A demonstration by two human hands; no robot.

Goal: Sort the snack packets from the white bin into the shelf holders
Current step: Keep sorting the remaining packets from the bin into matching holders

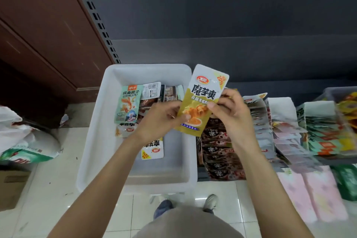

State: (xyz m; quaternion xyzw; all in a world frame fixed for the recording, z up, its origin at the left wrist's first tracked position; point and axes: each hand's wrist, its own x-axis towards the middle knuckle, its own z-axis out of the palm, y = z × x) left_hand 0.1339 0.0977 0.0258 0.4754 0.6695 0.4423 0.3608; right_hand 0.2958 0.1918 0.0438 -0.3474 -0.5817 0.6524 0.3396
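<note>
You're over pale floor tiles (63, 162), dark shelf wall (231, 15) ahead. L hand (160, 120) & R hand (231, 110) both pinch yellow packet (202, 100) above white bin (92, 141).

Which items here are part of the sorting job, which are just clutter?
Job:
- yellow snack packet, pinched by left hand and right hand
- white bin with green packet
- shelf holders with packet rows

Clutter:
- plastic bags
- cardboard box
- brown cabinet
</note>
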